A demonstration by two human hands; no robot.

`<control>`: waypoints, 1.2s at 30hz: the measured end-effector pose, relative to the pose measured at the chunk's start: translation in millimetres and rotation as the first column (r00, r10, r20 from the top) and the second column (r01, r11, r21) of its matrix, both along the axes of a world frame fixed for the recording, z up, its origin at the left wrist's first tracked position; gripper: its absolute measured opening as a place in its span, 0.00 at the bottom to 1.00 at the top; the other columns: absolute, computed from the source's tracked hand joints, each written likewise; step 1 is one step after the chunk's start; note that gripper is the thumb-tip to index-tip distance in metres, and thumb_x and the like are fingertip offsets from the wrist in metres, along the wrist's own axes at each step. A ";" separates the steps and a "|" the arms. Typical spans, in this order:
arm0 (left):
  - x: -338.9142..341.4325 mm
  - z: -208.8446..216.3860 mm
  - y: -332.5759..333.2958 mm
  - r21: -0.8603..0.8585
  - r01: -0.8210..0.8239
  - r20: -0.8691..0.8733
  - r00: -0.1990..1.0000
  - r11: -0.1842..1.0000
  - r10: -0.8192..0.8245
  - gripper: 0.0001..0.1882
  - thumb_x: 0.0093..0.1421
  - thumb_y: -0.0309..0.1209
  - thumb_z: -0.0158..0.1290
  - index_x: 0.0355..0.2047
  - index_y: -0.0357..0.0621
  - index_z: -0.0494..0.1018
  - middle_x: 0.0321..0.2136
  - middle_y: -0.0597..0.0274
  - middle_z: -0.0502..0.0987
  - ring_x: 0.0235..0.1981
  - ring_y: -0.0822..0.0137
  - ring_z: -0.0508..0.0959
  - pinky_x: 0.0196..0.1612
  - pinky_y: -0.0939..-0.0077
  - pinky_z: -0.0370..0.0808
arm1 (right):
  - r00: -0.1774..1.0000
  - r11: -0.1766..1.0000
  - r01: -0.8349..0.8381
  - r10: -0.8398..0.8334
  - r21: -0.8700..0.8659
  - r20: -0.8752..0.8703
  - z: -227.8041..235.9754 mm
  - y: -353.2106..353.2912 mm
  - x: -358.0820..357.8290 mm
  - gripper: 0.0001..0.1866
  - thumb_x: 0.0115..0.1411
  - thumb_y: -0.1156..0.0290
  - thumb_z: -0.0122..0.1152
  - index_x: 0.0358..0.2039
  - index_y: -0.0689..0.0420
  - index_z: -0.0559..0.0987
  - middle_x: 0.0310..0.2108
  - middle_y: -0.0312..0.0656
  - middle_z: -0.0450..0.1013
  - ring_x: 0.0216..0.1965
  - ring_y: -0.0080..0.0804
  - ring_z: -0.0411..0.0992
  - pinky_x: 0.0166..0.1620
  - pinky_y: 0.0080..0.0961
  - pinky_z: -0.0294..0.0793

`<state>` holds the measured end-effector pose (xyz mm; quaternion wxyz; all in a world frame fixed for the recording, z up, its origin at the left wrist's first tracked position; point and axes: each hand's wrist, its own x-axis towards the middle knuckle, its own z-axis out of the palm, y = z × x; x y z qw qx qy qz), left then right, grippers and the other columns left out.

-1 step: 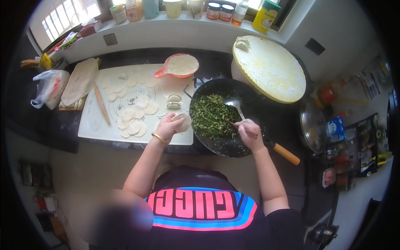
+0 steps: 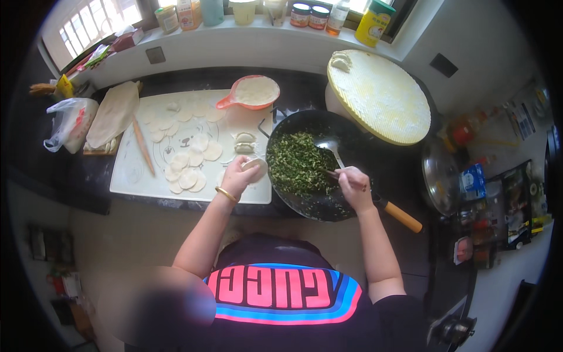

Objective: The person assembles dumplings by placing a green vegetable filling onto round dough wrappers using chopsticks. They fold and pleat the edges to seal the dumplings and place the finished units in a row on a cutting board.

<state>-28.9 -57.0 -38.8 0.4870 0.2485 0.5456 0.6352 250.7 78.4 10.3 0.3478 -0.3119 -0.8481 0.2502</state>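
My left hand is closed on the edge of a round dumpling wrapper above the front right of the white mat. In my right hand, fingers wrapped, is a pair of dark chopsticks, their tips at the chopped green filling. That filling lies in a black wok with a wooden handle, and a metal spoon rests in it. Beyond my left hand, a few folded dumplings sit on the mat. Several flat round wrappers lie to the left.
A rolling pin lies on the white mat. Behind are an orange-red scoop of flour and a round ridged tray with dumplings at its edge. A plastic bag and a covered board stand left; jars line the sill.
My right hand has shifted very slightly right with the chopsticks. My left hand and the wrapper have moved a touch.
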 end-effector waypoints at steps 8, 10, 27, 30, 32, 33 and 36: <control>10.6 17.4 16.4 0.120 -0.042 0.362 0.932 0.992 -0.005 0.11 0.52 0.27 0.57 0.36 0.40 0.72 0.32 0.60 0.77 0.34 0.66 0.77 0.39 0.73 0.75 | 0.885 0.931 0.147 -0.274 -0.333 -0.376 -18.3 35.3 -22.5 0.06 0.55 0.73 0.58 0.27 0.62 0.76 0.22 0.36 0.74 0.23 0.18 0.71 0.26 0.15 0.70; 11.2 15.6 16.8 0.227 -0.087 0.647 0.758 0.970 -0.084 0.14 0.53 0.26 0.54 0.41 0.41 0.69 0.36 0.59 0.75 0.39 0.63 0.76 0.44 0.69 0.73 | 0.861 0.895 0.175 -0.341 -0.410 -0.377 -33.4 37.3 -32.0 0.06 0.54 0.72 0.59 0.28 0.63 0.77 0.22 0.38 0.74 0.21 0.19 0.72 0.24 0.15 0.70; 1.7 0.1 20.9 0.180 0.020 0.851 0.498 0.983 -0.166 0.24 0.64 0.40 0.34 0.53 0.33 0.56 0.52 0.45 0.64 0.53 0.50 0.65 0.56 0.54 0.62 | 0.750 0.744 0.157 -0.517 -0.649 -0.412 -51.8 -13.1 -18.4 0.09 0.55 0.71 0.59 0.29 0.66 0.75 0.23 0.44 0.74 0.20 0.26 0.74 0.18 0.18 0.74; -3.5 -2.6 19.8 0.270 0.008 0.904 0.341 0.963 -0.256 0.25 0.64 0.39 0.34 0.54 0.30 0.54 0.54 0.43 0.61 0.55 0.49 0.62 0.59 0.54 0.58 | 0.691 0.715 0.153 -0.571 -0.682 -0.444 -68.9 -14.5 -28.2 0.09 0.56 0.70 0.58 0.29 0.64 0.74 0.25 0.44 0.74 0.20 0.28 0.74 0.16 0.17 0.73; -5.2 -2.7 19.3 0.260 -0.012 0.919 0.309 0.965 -0.244 0.26 0.64 0.38 0.35 0.54 0.29 0.54 0.55 0.43 0.60 0.57 0.48 0.60 0.60 0.54 0.55 | 0.649 0.677 0.130 -0.610 -0.724 -0.454 -70.2 -12.1 -31.3 0.10 0.56 0.69 0.58 0.29 0.64 0.74 0.24 0.44 0.74 0.20 0.27 0.74 0.17 0.18 0.74; -5.9 -3.5 18.3 0.285 -0.019 0.911 0.318 0.958 -0.265 0.25 0.64 0.39 0.34 0.54 0.29 0.54 0.54 0.43 0.60 0.56 0.48 0.60 0.60 0.54 0.56 | 0.628 0.658 0.117 -0.629 -0.744 -0.458 -70.4 -10.7 -33.2 0.10 0.55 0.69 0.59 0.29 0.64 0.74 0.23 0.44 0.74 0.19 0.27 0.74 0.17 0.18 0.75; -5.7 -4.2 15.0 0.353 -0.041 0.884 0.342 0.935 -0.319 0.25 0.64 0.40 0.34 0.53 0.32 0.56 0.54 0.42 0.61 0.56 0.48 0.61 0.59 0.53 0.58 | 0.619 0.623 0.099 -0.649 -0.776 -0.442 -69.1 -4.6 -40.5 0.11 0.56 0.67 0.59 0.29 0.64 0.73 0.24 0.44 0.74 0.19 0.27 0.74 0.17 0.17 0.74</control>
